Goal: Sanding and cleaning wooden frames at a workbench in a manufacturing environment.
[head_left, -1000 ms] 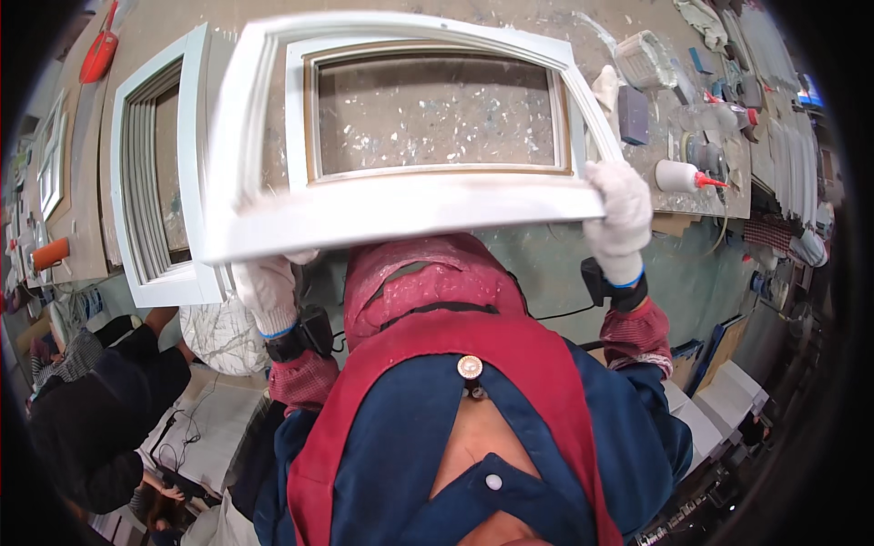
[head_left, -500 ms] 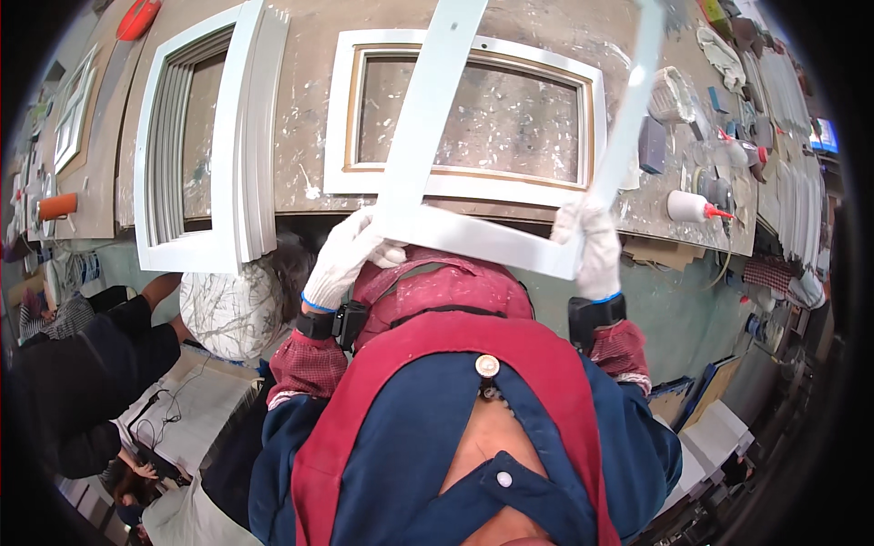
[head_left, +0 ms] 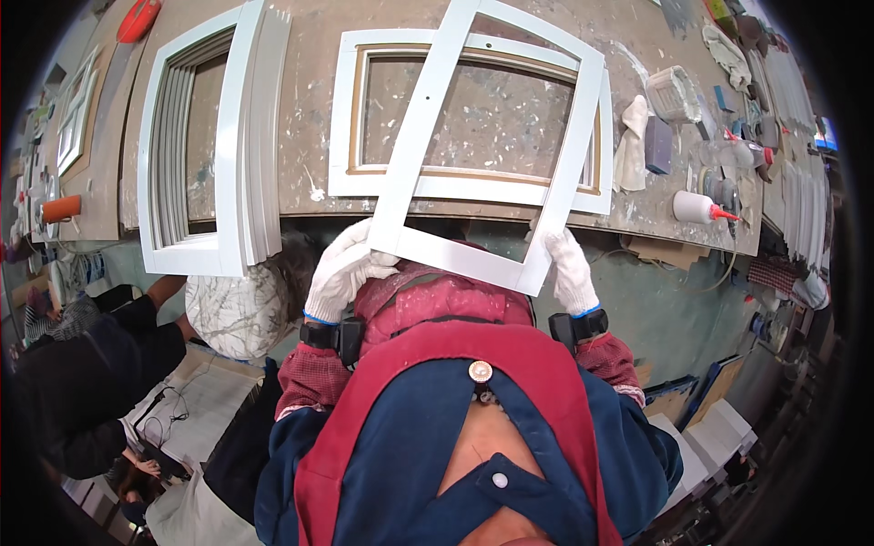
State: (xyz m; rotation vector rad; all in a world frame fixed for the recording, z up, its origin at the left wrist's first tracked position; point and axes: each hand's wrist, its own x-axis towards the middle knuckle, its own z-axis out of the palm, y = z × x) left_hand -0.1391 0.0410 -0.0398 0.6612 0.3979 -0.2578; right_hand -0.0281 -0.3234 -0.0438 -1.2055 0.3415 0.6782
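Observation:
I hold a white rectangular frame [head_left: 421,136] by its two near corners, tilted slightly across the view. My left hand [head_left: 341,273], in a white glove, is closed at the near left corner. On the near right corner, my gloved right hand [head_left: 570,271] has its fingers against the side bar, the fingertips partly hidden. Beneath the held frame, a second white frame [head_left: 344,118] with a brown inner edge lies flat on the paint-spotted bench [head_left: 305,73]. The far part of the held frame overlaps it; whether they touch I cannot tell.
Several white frames [head_left: 232,136] stand stacked at the left, reaching past the bench edge. On the right are a crumpled cloth [head_left: 632,146], a grey block [head_left: 657,146], a white basket [head_left: 674,95] and a red-tipped bottle [head_left: 694,207]. Another person [head_left: 73,364] is at the lower left.
The held frame has come down flatter over the lying frame, and its far bar now shows. My right hand has moved left and slightly nearer to me; my left hand has shifted only a little.

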